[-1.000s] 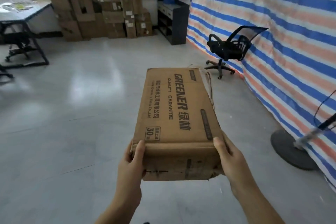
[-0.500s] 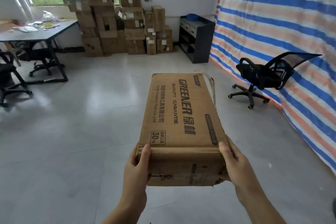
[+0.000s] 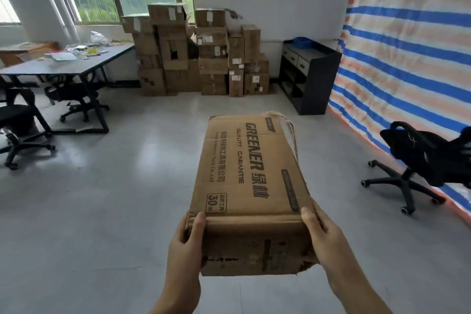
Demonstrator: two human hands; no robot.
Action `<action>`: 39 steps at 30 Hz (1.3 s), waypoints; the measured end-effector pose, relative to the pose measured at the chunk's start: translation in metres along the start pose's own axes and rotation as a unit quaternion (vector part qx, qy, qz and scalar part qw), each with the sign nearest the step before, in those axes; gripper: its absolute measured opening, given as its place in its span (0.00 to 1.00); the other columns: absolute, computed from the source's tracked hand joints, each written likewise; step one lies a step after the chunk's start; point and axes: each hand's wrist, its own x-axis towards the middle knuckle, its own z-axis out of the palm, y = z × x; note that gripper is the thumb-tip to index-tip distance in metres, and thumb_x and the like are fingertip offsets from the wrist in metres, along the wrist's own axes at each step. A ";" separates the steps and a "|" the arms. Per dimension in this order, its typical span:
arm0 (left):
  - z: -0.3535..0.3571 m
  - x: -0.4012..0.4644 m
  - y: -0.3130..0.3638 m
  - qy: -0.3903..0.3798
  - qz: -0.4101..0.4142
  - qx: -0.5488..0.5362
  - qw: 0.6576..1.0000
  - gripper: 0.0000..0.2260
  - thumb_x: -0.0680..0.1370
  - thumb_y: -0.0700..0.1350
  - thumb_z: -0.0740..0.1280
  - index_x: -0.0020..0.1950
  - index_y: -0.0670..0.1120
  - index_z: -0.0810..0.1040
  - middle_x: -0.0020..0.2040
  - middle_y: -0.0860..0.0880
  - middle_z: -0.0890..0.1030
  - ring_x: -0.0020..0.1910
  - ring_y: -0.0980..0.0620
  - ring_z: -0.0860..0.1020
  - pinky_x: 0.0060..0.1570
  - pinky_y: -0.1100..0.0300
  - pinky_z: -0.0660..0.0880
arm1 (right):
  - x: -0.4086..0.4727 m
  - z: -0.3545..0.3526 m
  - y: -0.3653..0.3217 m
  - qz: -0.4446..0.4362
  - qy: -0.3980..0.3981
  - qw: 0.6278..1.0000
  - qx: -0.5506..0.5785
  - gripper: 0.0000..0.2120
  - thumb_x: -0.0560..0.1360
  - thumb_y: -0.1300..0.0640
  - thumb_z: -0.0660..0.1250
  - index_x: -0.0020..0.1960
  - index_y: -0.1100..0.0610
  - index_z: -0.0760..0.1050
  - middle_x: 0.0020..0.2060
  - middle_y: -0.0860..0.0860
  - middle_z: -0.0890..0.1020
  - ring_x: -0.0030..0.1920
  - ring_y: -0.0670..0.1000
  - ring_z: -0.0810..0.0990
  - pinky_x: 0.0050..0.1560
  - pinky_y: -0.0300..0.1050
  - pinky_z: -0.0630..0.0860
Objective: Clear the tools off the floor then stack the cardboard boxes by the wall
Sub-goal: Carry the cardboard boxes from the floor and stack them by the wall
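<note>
Two hands on one cardboard box point(image 3: 251, 186), held out over the grey floor point(image 3: 102, 211). The left hand point(image 3: 184, 245) clamps the near left corner, thumb lying along the top edge, the other fingers tucked out of sight round the side. The right hand point(image 3: 325, 237) grips the near right corner, thumb up on top, fingers curled underneath. "GREENER" runs along the lid beyond the thumbs. Well beyond the fingertips, the stack of boxes point(image 3: 201, 56) stands against the far wall, a black shelf unit point(image 3: 309, 76) just beside it.
</note>
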 end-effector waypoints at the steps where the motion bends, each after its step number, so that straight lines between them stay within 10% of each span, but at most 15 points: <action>1: 0.018 0.023 0.008 0.007 -0.002 -0.002 1.000 0.03 0.78 0.50 0.63 0.48 0.54 0.76 0.47 0.52 0.77 0.46 0.54 0.74 0.42 0.52 0.74 | 0.032 0.000 -0.008 0.004 -0.002 1.000 -0.010 0.21 0.79 0.44 0.55 0.71 0.45 0.64 0.59 0.51 0.77 0.56 0.50 0.77 0.62 0.48 0.74; 5: 0.080 0.111 0.029 0.032 0.002 -0.014 0.999 0.03 0.78 0.50 0.63 0.47 0.54 0.76 0.47 0.53 0.77 0.45 0.54 0.73 0.41 0.53 0.74 | 0.149 0.008 -0.039 -0.001 -0.030 0.999 -0.027 0.21 0.79 0.44 0.54 0.71 0.44 0.64 0.59 0.49 0.76 0.54 0.48 0.77 0.51 0.36 0.74; 9: 0.123 0.205 0.046 0.048 0.004 -0.018 0.999 0.04 0.78 0.50 0.63 0.50 0.53 0.77 0.49 0.53 0.77 0.47 0.54 0.74 0.38 0.54 0.73 | 0.257 0.030 -0.062 -0.013 -0.046 0.998 -0.046 0.27 0.73 0.37 0.53 0.71 0.41 0.62 0.62 0.49 0.75 0.60 0.51 0.75 0.62 0.45 0.73; 13: 0.162 0.317 0.063 0.045 0.008 -0.016 0.999 0.06 0.78 0.51 0.63 0.53 0.53 0.76 0.49 0.53 0.77 0.47 0.54 0.74 0.39 0.54 0.72 | 0.368 0.066 -0.082 -0.020 -0.049 0.998 -0.040 0.21 0.78 0.42 0.53 0.71 0.41 0.62 0.59 0.49 0.77 0.55 0.48 0.77 0.47 0.32 0.73; 21: 0.236 0.539 0.141 0.005 0.016 -0.009 1.000 0.05 0.78 0.51 0.63 0.51 0.54 0.77 0.49 0.53 0.78 0.48 0.53 0.75 0.42 0.53 0.74 | 0.580 0.142 -0.159 -0.017 -0.017 0.999 -0.039 0.22 0.78 0.42 0.53 0.72 0.41 0.61 0.60 0.50 0.77 0.58 0.51 0.76 0.61 0.45 0.71; 30: 0.317 0.746 0.192 -0.022 0.026 0.002 0.999 0.07 0.79 0.51 0.62 0.53 0.54 0.77 0.49 0.53 0.79 0.48 0.54 0.76 0.36 0.56 0.72 | 0.782 0.202 -0.223 -0.020 -0.013 1.000 -0.013 0.14 0.79 0.44 0.52 0.65 0.36 0.61 0.54 0.47 0.79 0.50 0.44 0.78 0.39 0.31 0.73; 39: 0.430 0.987 0.236 -0.023 0.022 -0.004 0.999 0.09 0.78 0.52 0.62 0.55 0.52 0.76 0.50 0.52 0.78 0.48 0.53 0.75 0.39 0.54 0.74 | 1.045 0.253 -0.280 -0.042 -0.021 0.998 -0.036 0.22 0.79 0.43 0.52 0.72 0.41 0.59 0.59 0.50 0.78 0.60 0.52 0.75 0.65 0.50 0.68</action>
